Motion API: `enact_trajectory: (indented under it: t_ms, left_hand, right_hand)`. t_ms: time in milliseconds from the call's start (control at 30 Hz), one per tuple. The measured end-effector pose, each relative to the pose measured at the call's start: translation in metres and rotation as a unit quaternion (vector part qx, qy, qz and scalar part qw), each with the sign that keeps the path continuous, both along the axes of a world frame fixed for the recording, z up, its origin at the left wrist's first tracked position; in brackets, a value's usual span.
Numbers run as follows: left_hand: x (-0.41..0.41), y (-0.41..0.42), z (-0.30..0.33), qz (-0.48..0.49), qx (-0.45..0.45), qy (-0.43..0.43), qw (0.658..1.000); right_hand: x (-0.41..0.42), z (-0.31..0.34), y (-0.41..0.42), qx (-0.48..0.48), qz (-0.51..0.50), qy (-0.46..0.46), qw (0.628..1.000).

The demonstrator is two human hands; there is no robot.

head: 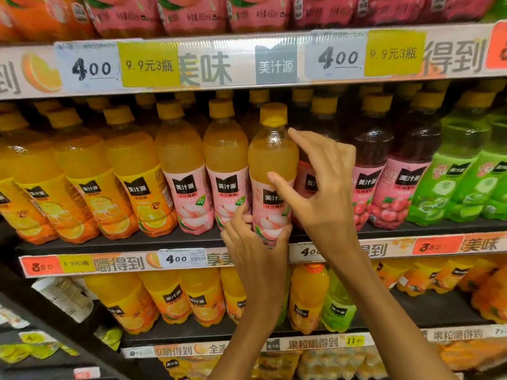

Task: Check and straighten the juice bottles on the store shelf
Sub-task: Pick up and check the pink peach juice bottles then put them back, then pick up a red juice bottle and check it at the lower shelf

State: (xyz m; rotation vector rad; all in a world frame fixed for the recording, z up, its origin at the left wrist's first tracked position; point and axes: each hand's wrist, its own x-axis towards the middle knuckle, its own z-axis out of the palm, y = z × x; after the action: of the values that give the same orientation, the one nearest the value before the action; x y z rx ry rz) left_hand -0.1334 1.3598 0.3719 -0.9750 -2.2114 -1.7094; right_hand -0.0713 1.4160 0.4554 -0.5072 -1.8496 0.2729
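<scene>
While the left hand curls its fingers and thumb around the base of a peach juice bottle, the bottle stands at the front edge of the middle shelf, slightly forward of its row. Its pink label faces out and its yellow cap sits on top. The right hand hovers just beside the bottle's upper half, fingers loosely spread and relaxed; the thumb tip lies against the bottle's front near the top of the label, while the index finger reaches up toward the neck, gripping nothing. To the left stand two more peach bottles, then orange juice bottles. To the right stand dark red juice bottles, then green ones. A price strip runs along the shelf edge below.
</scene>
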Motion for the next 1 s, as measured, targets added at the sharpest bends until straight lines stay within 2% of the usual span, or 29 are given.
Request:
enact_trajectory:
  t_ms: [233, 600, 700, 800, 900, 1000]
  left_hand:
    - [-0.002, 0.012, -0.004, 0.069, -0.043, 0.081, 0.993]
    - [0.003, 0.021, -0.003, 0.025, 0.007, 0.052, 0.998]
    - [0.002, 0.019, -0.002, 0.017, 0.013, 0.058, 0.998]
    - [0.006, 0.017, -0.001, 0.008, 0.023, 0.056, 0.998]
    - [0.013, 0.016, -0.001, -0.004, 0.030, 0.060, 0.998]
    - [0.017, 0.014, 0.002, -0.022, 0.042, 0.073, 0.996]
  right_hand:
    - [-0.012, 0.004, 0.012, 0.043, -0.120, -0.021, 0.992]
    - [-0.013, 0.007, 0.018, 0.070, -0.167, -0.012, 0.983]
    - [-0.001, 0.012, 0.027, 0.045, -0.238, 0.029, 0.970]
    - [0.005, 0.012, 0.033, 0.025, -0.307, -0.007, 0.951]
    - [0.006, 0.009, 0.032, 0.043, -0.301, -0.043, 0.952]
    - [0.013, 0.009, 0.029, 0.037, -0.264, -0.015, 0.964]
